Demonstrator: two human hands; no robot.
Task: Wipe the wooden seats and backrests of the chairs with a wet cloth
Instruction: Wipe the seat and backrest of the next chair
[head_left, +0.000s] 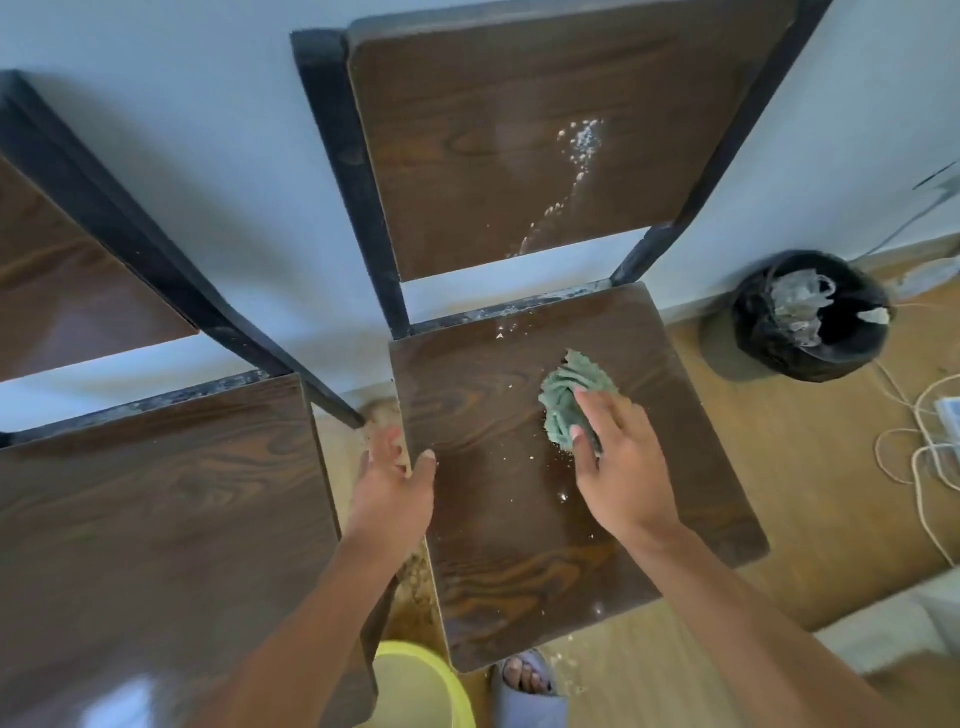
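Observation:
A dark wooden chair stands against the wall in the middle of the head view. Its seat (493, 519) carries scattered white crumbs, and its backrest (467, 156) has a streak of white specks on the right side. My right hand (618, 462) presses a crumpled green cloth (571, 395) onto the seat's right half. My left hand (397, 483) grips the seat's left edge, thumb on top. A second wooden chair's seat (156, 519) and backrest (62, 270) are on the left.
A yellow bucket (415, 686) sits on the floor between the chairs, near my foot (524, 680) in a grey sandal. A black-lined bin (810, 317) stands right of the chair. White cables (919, 447) lie on the wooden floor at far right.

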